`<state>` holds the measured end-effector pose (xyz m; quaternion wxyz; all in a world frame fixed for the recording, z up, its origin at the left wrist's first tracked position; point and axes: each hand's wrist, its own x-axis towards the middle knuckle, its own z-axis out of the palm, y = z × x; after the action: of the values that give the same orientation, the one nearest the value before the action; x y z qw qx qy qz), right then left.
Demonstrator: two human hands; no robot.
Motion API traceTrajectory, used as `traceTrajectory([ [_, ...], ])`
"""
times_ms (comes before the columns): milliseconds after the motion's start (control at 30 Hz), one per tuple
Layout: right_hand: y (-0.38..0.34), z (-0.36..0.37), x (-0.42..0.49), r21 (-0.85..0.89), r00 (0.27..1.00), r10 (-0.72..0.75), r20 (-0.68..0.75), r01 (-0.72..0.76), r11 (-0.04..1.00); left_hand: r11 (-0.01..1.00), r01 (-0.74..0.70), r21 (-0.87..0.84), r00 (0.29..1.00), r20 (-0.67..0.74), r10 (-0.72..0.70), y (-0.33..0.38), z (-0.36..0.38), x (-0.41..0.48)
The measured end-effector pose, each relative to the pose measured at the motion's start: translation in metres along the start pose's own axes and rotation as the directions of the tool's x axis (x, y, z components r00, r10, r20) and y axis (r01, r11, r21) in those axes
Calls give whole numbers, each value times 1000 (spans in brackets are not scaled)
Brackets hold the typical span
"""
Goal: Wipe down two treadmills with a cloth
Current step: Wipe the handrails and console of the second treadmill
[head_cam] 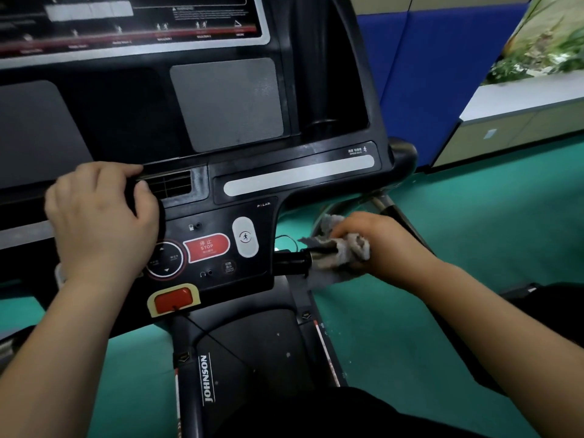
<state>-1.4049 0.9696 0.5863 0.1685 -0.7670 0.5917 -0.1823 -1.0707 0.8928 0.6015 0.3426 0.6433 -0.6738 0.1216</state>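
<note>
A black treadmill console [240,172] fills the upper left of the head view, with a red STOP button [207,246] and a red safety key [173,300] low on its panel. My left hand [101,222] grips the console's front ledge beside a small vent. A grey cloth [344,245] is wrapped round the short black handlebar [290,259] that sticks out from the console's right side, and my right hand [376,245] grips the cloth there.
The treadmill's deck with the JOHNSON label [207,379] runs below the console. Green floor [458,222] surrounds it. A blue padded wall [442,74] and a white cabinet with plants [521,121] stand at the right.
</note>
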Motion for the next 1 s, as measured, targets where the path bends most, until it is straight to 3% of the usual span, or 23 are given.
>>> traceTrajectory([
  [67,-14,2,8,13,997,-70,-40,71,997,1000,-14,13,1000,-2,14,-1,1,1],
  [100,-22,10,12,-39,996,-91,6,92,995,1000,-16,13,1000,-4,16,-1,1,1],
  [167,-33,39,18,-245,989,-109,102,131,961,1000,-14,19,1000,-12,14,0,0,0],
  [267,-40,63,25,-485,992,-118,44,124,865,999,-18,41,1000,-21,19,1,-1,-1],
  [333,-43,57,32,-475,993,-95,75,119,872,998,-25,54,999,-22,27,2,-2,-1],
  [400,-45,48,44,-389,975,-6,220,94,917,998,-31,58,999,-23,32,2,-2,-1],
  [467,-51,40,60,-263,903,94,420,22,964,998,-25,59,999,-20,27,3,-2,-1],
  [533,-57,35,69,-195,841,133,525,-34,980,998,-26,63,999,-18,27,2,-3,-1],
  [600,-63,38,63,-254,885,128,448,-11,967,997,-29,66,999,-12,30,2,-3,-1],
  [667,-62,56,49,-400,981,39,188,40,916,998,-30,63,999,-10,31,3,-4,-2],
  [733,-61,77,34,-512,995,-84,-57,43,858,997,-31,64,999,-8,31,3,-4,-2],
  [800,-56,89,32,-542,982,-109,-155,8,840,997,-34,66,999,-10,35,3,-4,-2],
  [900,-57,81,39,-521,981,-157,-115,75,850,997,-35,67,999,-10,36,3,-4,-1],
  [1000,-58,58,49,-366,986,-73,147,122,923,998,-38,59,999,-10,39,3,-5,-1],
])
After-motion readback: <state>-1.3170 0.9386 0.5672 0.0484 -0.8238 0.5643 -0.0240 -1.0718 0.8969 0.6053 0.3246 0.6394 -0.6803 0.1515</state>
